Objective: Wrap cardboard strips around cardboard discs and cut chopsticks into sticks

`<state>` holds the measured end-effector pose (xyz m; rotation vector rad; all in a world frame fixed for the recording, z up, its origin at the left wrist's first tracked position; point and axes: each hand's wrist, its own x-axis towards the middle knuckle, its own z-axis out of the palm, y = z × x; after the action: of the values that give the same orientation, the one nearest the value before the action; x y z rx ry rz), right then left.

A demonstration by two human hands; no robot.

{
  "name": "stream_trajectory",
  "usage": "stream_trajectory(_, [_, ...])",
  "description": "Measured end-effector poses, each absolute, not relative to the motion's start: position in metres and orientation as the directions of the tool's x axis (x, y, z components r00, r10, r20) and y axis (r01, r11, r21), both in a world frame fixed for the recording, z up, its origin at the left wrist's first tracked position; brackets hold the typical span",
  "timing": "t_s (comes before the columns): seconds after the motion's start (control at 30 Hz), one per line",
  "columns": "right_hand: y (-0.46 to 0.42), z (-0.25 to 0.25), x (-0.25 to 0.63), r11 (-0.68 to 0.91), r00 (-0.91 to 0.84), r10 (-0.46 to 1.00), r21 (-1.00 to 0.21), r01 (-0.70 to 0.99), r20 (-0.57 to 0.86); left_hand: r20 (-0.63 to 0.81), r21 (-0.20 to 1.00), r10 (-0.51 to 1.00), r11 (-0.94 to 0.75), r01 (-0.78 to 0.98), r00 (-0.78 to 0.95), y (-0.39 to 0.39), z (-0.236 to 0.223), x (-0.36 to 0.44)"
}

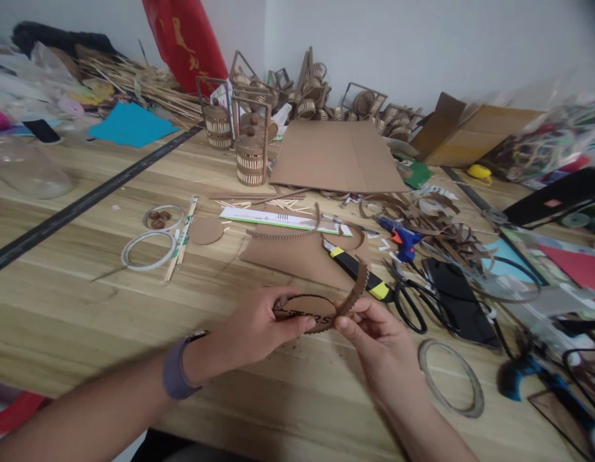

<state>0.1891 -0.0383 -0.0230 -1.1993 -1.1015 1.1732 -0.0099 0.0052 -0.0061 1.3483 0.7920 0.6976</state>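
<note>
My left hand (263, 324) is closed on a round cardboard disc (304, 308) with dark printing on its face, the thumb lying across it. A brown corrugated cardboard strip (357, 289) runs along the disc's edge, and its free end curves upward on the right. Between thumb and fingers, my right hand (374, 330) pinches this strip close to the disc's right edge. Just beyond the hands lie a yellow-and-black utility knife (357, 269) and a flat piece of cardboard (297, 256). Black-handled scissors (410, 305) rest right of the knife.
A blue glue gun (403, 240), a black phone (458, 301) and a tape roll (451, 378) lie to the right. On the left are another tape roll (147, 250) and a loose cardboard disc (205, 231). Small lidded buckets (251, 157) stand behind, near a large cardboard sheet (336, 154).
</note>
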Motion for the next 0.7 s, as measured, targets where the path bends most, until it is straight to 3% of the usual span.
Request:
stream_trajectory(0.17, [-0.038, -0.020, 0.188, 0.023, 0.042, 0.999, -1.000, 0.019, 0.023, -0.090, 0.996, 0.806, 0.059, 0.073, 0.585, 0.008, -0.001, -0.011])
stream_trajectory(0.53, [-0.041, -0.019, 0.174, -0.002, 0.056, 0.998, -1.000, -0.008, -0.002, -0.120, 0.982, 0.856, 0.029, 0.185, 0.503, 0.007, -0.002, -0.010])
stream_trajectory(0.7, [-0.037, -0.013, 0.183, 0.140, 0.016, 0.990, -0.985, 0.101, 0.143, -0.108, 0.989, 0.850, 0.040, 0.142, 0.516, 0.006, 0.000, -0.010])
